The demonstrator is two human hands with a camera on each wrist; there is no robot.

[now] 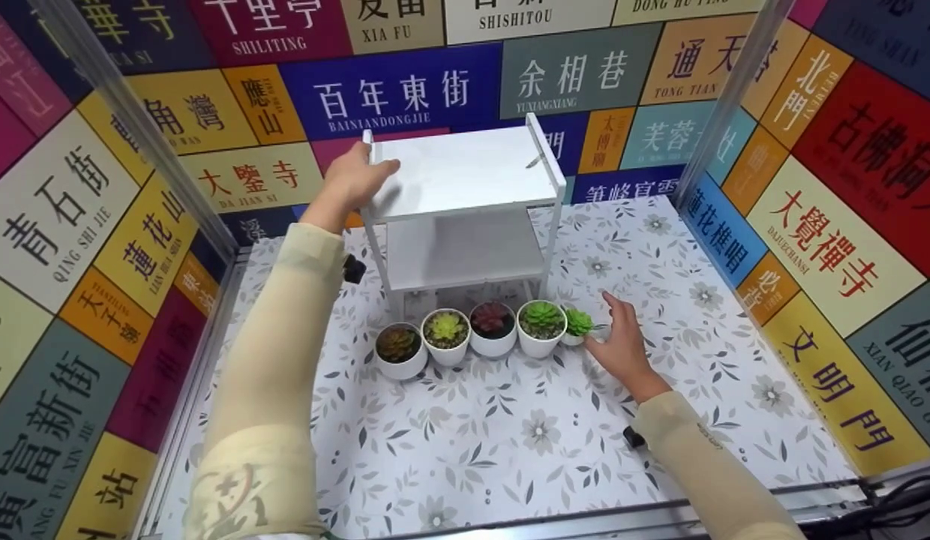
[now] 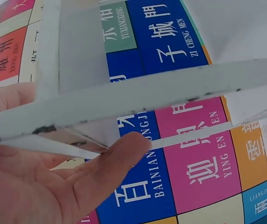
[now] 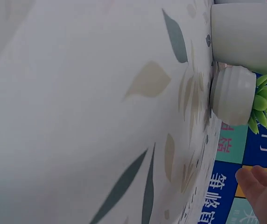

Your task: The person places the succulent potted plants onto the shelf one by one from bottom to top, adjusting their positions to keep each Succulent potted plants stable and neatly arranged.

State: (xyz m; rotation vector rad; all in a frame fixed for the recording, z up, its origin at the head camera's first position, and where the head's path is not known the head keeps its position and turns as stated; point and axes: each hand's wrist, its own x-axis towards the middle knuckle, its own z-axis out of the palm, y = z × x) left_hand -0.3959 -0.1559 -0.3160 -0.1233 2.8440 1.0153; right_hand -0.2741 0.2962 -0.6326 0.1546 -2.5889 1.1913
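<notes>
My left hand (image 1: 356,180) grips the left end of a white two-tier shelf (image 1: 465,169), thumb over the top board. In the left wrist view, the hand (image 2: 73,182) wraps around the chipped white shelf edge (image 2: 138,93). My right hand (image 1: 621,343) is beside a small green succulent (image 1: 579,322) in a white pot (image 3: 234,95), its thumb close to the leaves and its other fingers spread apart. Left of it stand potted succulents in a row: a bright green one (image 1: 542,319), a dark red one (image 1: 492,319), a yellow-green one (image 1: 445,327) and a brownish one (image 1: 398,345).
The shelf stands behind the pots on a leaf-patterned tabletop (image 1: 540,431). Panels (image 1: 390,90) with colourful street-name signs enclose the back and sides. Metal posts (image 1: 724,112) mark the corners, and black cables (image 1: 911,499) lie at the front right.
</notes>
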